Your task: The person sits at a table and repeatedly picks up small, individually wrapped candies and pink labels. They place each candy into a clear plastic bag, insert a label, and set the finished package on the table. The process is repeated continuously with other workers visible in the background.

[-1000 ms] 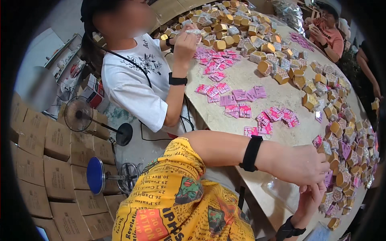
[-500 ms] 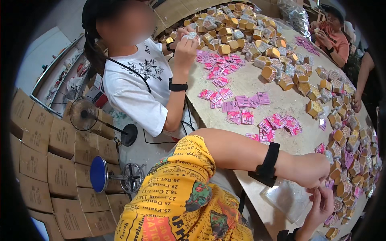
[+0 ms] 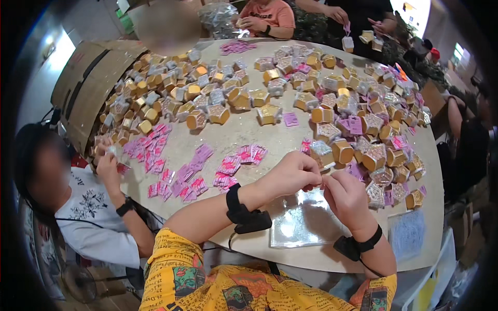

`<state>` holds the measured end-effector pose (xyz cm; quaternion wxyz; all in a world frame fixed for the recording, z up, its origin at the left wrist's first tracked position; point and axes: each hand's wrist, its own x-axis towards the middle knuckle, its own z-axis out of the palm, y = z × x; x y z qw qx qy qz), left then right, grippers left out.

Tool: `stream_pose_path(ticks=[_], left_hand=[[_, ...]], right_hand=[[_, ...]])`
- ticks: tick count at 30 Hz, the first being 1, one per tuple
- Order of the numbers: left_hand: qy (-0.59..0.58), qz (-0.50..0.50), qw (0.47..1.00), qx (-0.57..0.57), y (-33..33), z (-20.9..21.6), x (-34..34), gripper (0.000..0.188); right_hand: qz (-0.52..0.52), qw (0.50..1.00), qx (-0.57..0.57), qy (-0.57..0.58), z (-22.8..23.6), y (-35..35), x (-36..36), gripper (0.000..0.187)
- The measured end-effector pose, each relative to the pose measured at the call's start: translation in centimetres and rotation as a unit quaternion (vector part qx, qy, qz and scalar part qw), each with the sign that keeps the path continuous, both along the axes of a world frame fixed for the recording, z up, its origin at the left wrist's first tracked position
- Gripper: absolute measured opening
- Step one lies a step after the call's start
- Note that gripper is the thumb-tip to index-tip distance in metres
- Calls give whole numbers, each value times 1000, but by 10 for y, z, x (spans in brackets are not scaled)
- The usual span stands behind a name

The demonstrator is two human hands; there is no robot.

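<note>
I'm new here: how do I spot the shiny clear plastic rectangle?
Find the big cream table; at its near edge, look below the bare left hand, beside the bare right hand. There lies the shiny clear plastic rectangle. Unlike the cloudy bluish-white rectangle farther right, it carries bright glare.

At 12 o'clock the gold pieces (image 3: 238,98) had a glossy, metallic-looking finish, some giving off bright glints, and many looked wrapped in clear, crinkled plastic. The pink cards (image 3: 199,155) toward 9 o'clock looked like thin printed paper or film with a slight sheen. At 5 o'clock a clear plastic sheet (image 3: 301,223) shone with hard white glare, while the bluish packet (image 3: 407,233) at 4 o'clock looked cloudy and translucent. The pale tabletop (image 3: 244,133) was smooth and mostly matt, flecked with specks. Brown corrugated cardboard (image 3: 67,78) stood dull at 10 o'clock. At 6 o'clock, yellow printed cloth (image 3: 249,285) lay soft and matt, and black wrist straps (image 3: 234,199) looked like woven fabric.
</note>
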<state>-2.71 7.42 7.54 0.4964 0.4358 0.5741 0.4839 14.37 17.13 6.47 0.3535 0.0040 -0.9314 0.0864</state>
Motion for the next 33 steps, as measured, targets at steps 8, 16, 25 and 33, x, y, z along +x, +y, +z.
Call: stream_pose_path(ticks=[8,16,25,33], left_hand=[[627,111,769,-55,67,0,-127,46],[525,161,826,-129,118,-58,-180,36],[688,243,645,-230,89,-71,-251,27],[637,289,714,-15,15,1,-253,39]], right_hand=[[-51,992,-92,63,-6,16,9,19],[-68,988,-136,27,-12,19,23,15],[-50,983,-175,5,-17,21,25,15],[-28,979,-203,-3,-10,7,19,16]])
